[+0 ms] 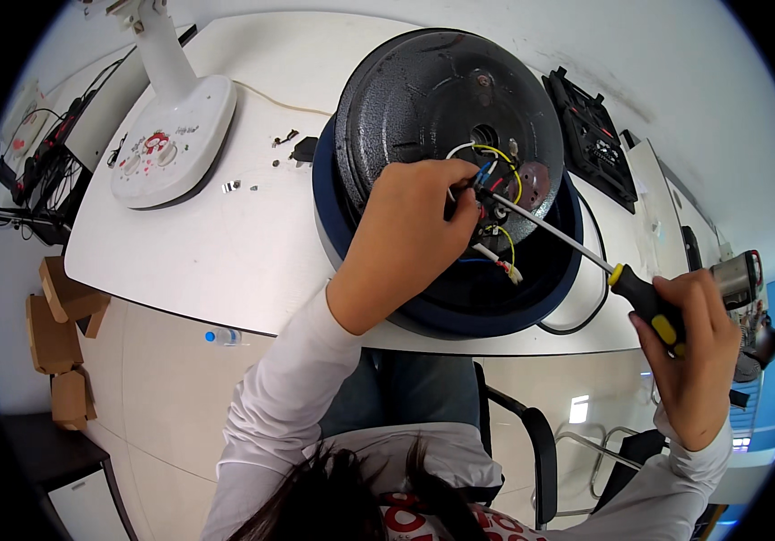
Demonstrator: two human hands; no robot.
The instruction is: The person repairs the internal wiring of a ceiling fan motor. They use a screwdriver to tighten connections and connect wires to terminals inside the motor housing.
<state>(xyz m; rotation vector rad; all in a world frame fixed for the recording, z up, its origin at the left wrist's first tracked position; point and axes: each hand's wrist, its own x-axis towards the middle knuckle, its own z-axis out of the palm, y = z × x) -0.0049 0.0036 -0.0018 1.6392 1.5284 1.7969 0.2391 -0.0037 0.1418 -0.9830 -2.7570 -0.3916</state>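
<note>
A dark round metal pan [405,90] leans inside a navy-blue round housing [405,317] on the table. From the pan's middle come wires in yellow [520,185], blue, red and white, some around a small black part. My left hand [410,239] is closed in a pinch over these wires; its fingertips partly hide what they hold. My right hand [694,347] grips a screwdriver [645,302] by its black and yellow handle. The screwdriver's shaft slants up to the left, its tip close to the left fingertips among the wires. A white connector [503,263] hangs below.
Small screws and metal bits [232,187] lie on the white table [162,261]. A white appliance stand [180,135] is at the left, an open black tool case [590,140] at the right. Cardboard boxes [54,334] and a plastic bottle [222,336] are below the table's left side.
</note>
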